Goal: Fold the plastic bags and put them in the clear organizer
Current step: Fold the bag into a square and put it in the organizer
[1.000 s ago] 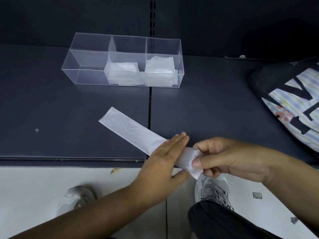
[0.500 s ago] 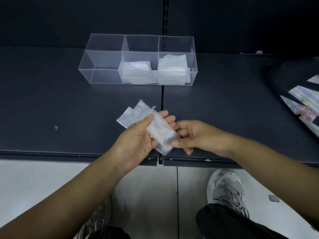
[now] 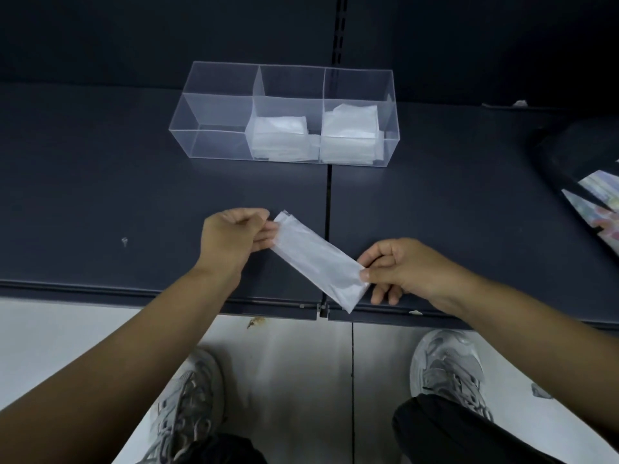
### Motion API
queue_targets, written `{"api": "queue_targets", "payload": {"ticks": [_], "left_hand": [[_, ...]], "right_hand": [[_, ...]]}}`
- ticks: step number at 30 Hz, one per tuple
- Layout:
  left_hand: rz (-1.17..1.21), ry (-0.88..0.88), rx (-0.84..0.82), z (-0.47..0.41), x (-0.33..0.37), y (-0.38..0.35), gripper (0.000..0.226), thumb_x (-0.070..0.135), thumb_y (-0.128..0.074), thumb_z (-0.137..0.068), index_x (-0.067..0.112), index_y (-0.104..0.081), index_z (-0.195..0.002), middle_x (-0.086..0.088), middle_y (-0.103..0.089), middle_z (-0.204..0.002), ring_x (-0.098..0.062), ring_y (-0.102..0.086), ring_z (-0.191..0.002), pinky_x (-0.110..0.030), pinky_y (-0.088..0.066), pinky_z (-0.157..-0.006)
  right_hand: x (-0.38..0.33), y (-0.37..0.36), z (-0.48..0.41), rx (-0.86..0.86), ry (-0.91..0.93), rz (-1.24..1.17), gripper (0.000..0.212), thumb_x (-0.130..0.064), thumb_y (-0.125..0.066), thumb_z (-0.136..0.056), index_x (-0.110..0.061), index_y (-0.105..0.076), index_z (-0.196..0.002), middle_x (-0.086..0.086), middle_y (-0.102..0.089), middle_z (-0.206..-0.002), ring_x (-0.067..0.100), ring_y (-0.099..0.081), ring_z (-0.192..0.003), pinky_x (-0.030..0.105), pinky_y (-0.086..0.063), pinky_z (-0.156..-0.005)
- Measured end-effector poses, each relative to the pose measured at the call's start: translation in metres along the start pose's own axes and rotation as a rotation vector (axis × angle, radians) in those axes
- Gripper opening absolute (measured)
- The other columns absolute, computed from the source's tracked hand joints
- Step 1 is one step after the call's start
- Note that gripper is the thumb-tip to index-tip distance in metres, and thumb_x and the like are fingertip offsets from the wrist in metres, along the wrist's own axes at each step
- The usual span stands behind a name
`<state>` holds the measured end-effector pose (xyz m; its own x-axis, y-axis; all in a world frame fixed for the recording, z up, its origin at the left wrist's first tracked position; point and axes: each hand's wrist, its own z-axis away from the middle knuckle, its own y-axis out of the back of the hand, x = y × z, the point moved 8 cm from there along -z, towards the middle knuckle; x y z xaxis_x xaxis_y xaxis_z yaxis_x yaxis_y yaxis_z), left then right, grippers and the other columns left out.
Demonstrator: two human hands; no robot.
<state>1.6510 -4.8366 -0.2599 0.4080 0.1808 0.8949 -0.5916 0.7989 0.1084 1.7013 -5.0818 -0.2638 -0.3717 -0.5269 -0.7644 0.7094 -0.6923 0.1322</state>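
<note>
While a bag [image 3: 318, 259], folded to a narrow strip, slants over the shelf [image 3: 100, 179] in front of the organizer [image 3: 214, 112], a person pinches an end in each hand's fingers. The left hand [image 3: 234, 239] takes the end nearer the organizer, the right hand [image 3: 398, 266] the farther end. Folded bags [image 3: 279, 135] sit in the organizer's middle and right compartments; its left holds none. Folding appears half done. The next move likely calls for bringing the ends together while keeping the slippery layers aligned.

Dark shelf [image 3: 100, 195]; dark back wall [image 3: 134, 35]; pale floor [image 3: 83, 329].
</note>
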Motion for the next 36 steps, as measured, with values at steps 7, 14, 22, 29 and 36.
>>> {"api": "queue_targets", "payload": {"ticks": [7, 14, 22, 29, 36], "left_hand": [[-0.755, -0.981, -0.298, 0.102, 0.027, -0.059, 0.038, 0.031, -0.056, -0.092, 0.011, -0.061, -0.123, -0.003, -0.061, -0.125, -0.012, -0.052, -0.117, -0.020, -0.037, -0.103], [-1.012, -1.047, -0.429, 0.125, -0.015, -0.082, 0.069, 0.035, -0.077, -0.078, 0.000, -0.054, -0.132, -0.012, -0.055, -0.135, -0.024, -0.050, -0.128, -0.040, -0.041, -0.106], [-0.704, -0.735, -0.457, 0.098, 0.006, -0.064, 0.036, 0.037, -0.038, -0.101, 0.035, -0.055, -0.132, 0.008, -0.055, -0.061, -0.007, -0.053, -0.057, -0.016, -0.042, -0.058], [-0.301, -0.346, -0.470, 0.062, 0.008, -0.057, 0.022, 0.030, -0.046, -0.099, 0.035, -0.068, -0.096, 0.016, -0.071, -0.092, -0.005, -0.064, -0.093, -0.017, -0.048, -0.085], [-0.021, -0.015, -0.360, 0.038, 0.000, -0.050, 0.024, 0.026, -0.045, -0.101, 0.018, -0.067, -0.106, -0.006, -0.072, -0.098, -0.015, -0.071, -0.083, -0.023, -0.056, -0.061]], "right_hand": [[-0.003, -0.001, 0.002, 0.008, -0.038, -0.005, 0.014, 0.000, -0.067, -0.085, -0.005, -0.059, -0.097, 0.008, -0.071, -0.074, 0.016, -0.065, -0.051, 0.020, -0.044, -0.039], [-0.014, -0.006, 0.017, -0.043, -0.131, -0.149, 0.014, -0.011, -0.058, -0.093, -0.006, -0.059, -0.106, 0.002, -0.069, -0.069, 0.014, -0.065, -0.052, 0.018, -0.043, -0.040], [-0.045, 0.018, 0.024, 0.003, 0.172, 0.071, 0.047, -0.008, -0.071, -0.083, -0.023, -0.055, -0.124, -0.006, -0.065, -0.121, 0.010, -0.061, -0.066, 0.020, -0.050, -0.062], [-0.033, -0.015, -0.004, -0.008, 0.256, 0.097, 0.020, 0.000, -0.070, -0.083, -0.016, -0.067, -0.095, -0.004, -0.071, -0.094, 0.006, -0.054, -0.049, 0.020, -0.047, -0.048], [-0.038, -0.011, -0.022, 0.188, 0.182, 0.124, 0.012, -0.005, -0.065, -0.085, -0.011, -0.066, -0.075, -0.002, -0.069, -0.061, 0.007, -0.051, -0.039, 0.019, -0.035, -0.037]]}}
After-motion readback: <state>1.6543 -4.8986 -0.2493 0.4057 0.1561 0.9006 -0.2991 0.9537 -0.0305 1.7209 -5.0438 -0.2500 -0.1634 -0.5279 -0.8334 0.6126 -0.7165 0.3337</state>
